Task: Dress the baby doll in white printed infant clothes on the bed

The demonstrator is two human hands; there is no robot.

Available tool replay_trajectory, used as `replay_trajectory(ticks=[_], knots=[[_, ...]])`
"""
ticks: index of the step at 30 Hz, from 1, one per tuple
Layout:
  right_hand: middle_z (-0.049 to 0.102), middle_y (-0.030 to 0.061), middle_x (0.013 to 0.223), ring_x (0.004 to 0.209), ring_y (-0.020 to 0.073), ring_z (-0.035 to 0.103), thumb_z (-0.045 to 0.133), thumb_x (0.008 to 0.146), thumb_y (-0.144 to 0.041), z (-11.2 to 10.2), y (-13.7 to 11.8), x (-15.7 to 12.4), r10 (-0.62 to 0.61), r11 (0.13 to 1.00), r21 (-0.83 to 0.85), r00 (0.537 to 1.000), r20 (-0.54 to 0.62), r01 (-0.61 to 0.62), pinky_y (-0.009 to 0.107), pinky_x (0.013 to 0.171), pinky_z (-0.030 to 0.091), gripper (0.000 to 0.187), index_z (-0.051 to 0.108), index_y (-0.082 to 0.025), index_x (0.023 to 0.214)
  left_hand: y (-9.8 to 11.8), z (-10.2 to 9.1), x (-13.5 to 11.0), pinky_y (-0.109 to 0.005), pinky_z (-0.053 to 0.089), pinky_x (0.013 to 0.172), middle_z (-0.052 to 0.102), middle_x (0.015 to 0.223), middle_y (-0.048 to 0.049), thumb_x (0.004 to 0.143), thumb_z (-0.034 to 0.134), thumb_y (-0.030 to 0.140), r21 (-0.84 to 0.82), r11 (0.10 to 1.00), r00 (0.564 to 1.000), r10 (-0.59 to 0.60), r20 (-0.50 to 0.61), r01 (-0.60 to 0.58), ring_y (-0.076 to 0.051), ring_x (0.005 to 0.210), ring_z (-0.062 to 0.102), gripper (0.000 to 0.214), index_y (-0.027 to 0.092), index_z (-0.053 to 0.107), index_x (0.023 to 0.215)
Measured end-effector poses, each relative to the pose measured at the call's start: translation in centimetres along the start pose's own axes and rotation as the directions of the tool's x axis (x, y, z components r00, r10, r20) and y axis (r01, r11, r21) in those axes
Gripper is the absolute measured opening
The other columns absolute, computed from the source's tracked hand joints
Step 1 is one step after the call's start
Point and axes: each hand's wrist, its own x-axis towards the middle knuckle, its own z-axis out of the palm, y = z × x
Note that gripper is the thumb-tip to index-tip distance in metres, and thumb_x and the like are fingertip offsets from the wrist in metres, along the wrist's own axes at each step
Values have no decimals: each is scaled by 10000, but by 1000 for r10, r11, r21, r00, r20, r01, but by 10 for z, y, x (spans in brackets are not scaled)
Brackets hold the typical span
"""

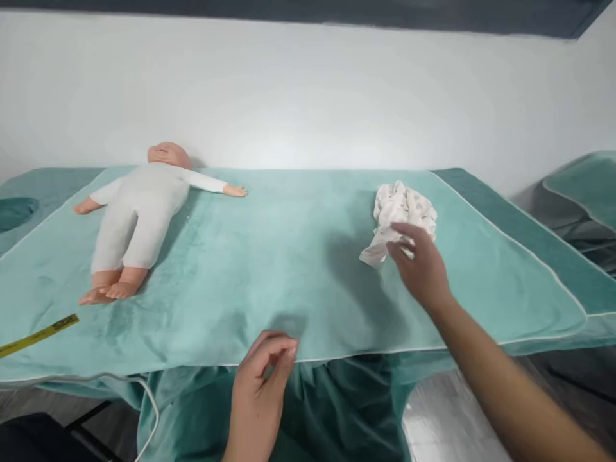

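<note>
Crumpled cloth [407, 204] lies on the right part of the table cover, just beyond the right hand [419, 264] and well to the far right of the left hand [262, 378]; right is clearly the nearer one. Long axis hard to call on a bundle, roughly far-right to near-left, with a flatter tail poking toward the near-left side. Thin soft fabric, off-white, small faint print, lots of folds, rounded heap. Right hand overlaps the cloth's near edge in view, fingers curved and parted from the thumb, nothing seen in its grasp; contact with the cloth can't be told. Left hand is at the cover's near edge, thumb and fingertip brought together, no object visible between them. Table cover [289, 256] is pale green, plush-looking, lightly wrinkled, with thin whitish piping; darker green fabric hangs below it in loose folds. Across on the left, well apart from the cloth, a doll [151, 192] lies on its back, arms spread, feet toward the near side: white fabric body, smooth pinkish head, hands and feet. Flat yellow strip [38, 336] near its feet, slim pale cable [153, 401] drooping off the near edge. Plain white wall [308, 96] behind.
</note>
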Motion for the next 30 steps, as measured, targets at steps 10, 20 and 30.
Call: replay_trajectory(ticks=[10, 20, 30], knots=[[660, 189, 1115, 990, 307, 613, 537, 865, -443, -30, 78, 119, 390, 759, -604, 912, 123, -243, 377, 775, 447, 448, 582, -130, 1183, -21, 18, 99, -228, 303, 537, 422, 504, 37, 803, 634, 482, 235, 952, 978, 177, 107, -198, -109, 534, 384, 412, 187, 503, 547], [613, 31, 787, 686, 177, 532, 552, 862, -517, -29, -34, 112, 104, 976, 161, 964, 243, -146, 294, 598, 416, 296, 588, -223, 869, -7, 12, 107, -196, 373, 417, 657, 727, -17, 788, 648, 501, -83, 989, 958, -96, 269, 123, -90, 479, 545, 362, 156, 594, 882], [635, 24, 842, 738, 171, 613, 581, 883, -549, -21, -148, 57, -283, 791, 582, 729, 623, -189, 304, 646, 488, 352, 670, -221, 974, 39, 23, 91, -308, 474, 969, 573, 1374, -109, 775, 733, 409, -476, 879, 955, 108, 278, 39, -245, 1234, 558, 675, 221, 479, 1371]])
